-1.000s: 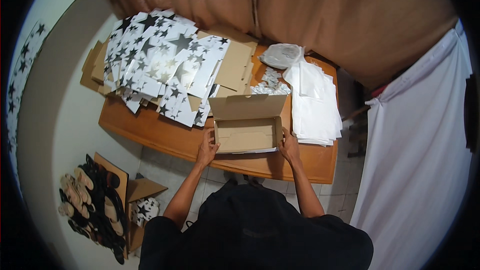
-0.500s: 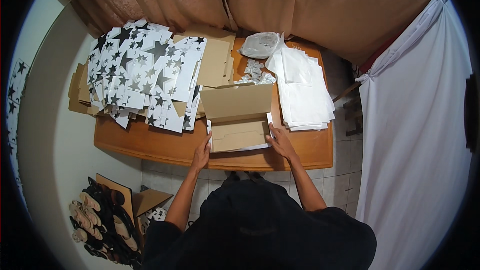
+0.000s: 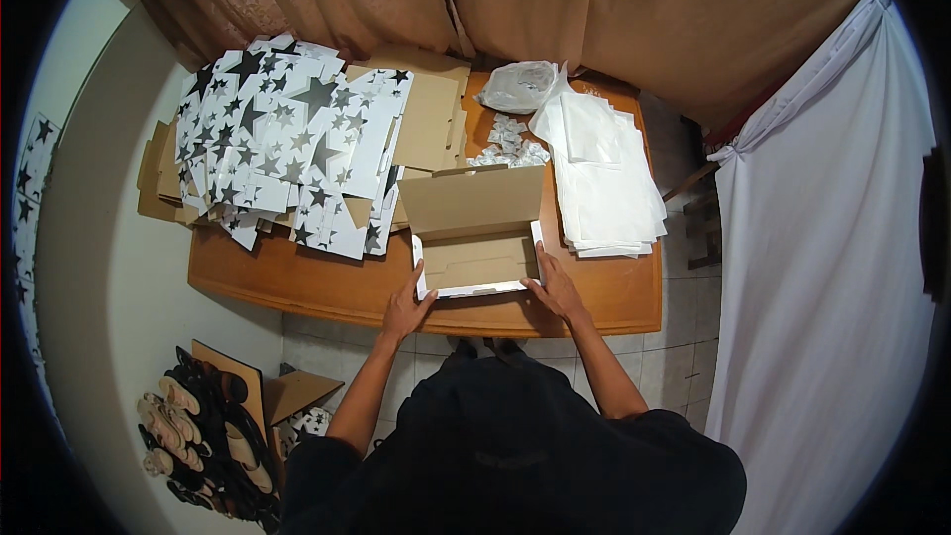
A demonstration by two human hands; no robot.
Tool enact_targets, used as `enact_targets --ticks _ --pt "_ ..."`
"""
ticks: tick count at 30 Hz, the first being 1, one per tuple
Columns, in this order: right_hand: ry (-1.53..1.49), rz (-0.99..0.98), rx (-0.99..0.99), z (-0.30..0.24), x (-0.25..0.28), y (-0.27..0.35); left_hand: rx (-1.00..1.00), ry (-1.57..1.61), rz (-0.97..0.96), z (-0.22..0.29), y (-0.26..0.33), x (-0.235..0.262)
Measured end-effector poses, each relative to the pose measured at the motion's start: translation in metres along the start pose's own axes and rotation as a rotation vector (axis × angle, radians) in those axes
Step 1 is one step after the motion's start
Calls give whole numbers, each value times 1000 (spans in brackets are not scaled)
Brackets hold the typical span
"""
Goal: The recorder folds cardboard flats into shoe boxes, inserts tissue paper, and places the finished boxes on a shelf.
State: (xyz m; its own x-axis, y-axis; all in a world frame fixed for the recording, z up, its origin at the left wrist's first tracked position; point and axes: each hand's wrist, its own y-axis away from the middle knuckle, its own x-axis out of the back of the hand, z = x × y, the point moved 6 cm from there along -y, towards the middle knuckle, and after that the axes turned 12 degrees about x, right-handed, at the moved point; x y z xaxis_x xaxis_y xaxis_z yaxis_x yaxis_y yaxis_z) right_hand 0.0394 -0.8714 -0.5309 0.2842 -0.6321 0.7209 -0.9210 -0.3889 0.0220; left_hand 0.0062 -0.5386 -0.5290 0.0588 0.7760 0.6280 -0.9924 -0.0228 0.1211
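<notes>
The open brown cardboard box with white outer walls [image 3: 477,260] sits at the near edge of the wooden worktop [image 3: 317,282], lid flap raised toward the far edge. The left hand [image 3: 406,307] grips the box's near-left corner; the right hand [image 3: 555,287] grips its near-right corner. Star-printed flat cartons [image 3: 282,144] crowd the worktop's left end, and white paper sheets [image 3: 604,178] cover the right. Bare wood remains along the near edge only.

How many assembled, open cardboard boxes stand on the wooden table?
1. The open brown cardboard box with white outer walls stands at the table's near edge, left hand and right hand on its sides.
</notes>
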Motion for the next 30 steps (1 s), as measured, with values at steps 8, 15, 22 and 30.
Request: enact_targets --ticks 8,15,22,30 --pt "9 9 -17 -1 -7 2 94 -63 -18 -10 3 -3" --pt "-27 5 -40 -7 -5 2 186 -229 -56 -12 8 -6" --pt "-46 175 38 -9 11 18 45 -499 78 30 1 11" --pt "-115 460 -196 7 80 51 -14 91 -186 149 -47 -23"
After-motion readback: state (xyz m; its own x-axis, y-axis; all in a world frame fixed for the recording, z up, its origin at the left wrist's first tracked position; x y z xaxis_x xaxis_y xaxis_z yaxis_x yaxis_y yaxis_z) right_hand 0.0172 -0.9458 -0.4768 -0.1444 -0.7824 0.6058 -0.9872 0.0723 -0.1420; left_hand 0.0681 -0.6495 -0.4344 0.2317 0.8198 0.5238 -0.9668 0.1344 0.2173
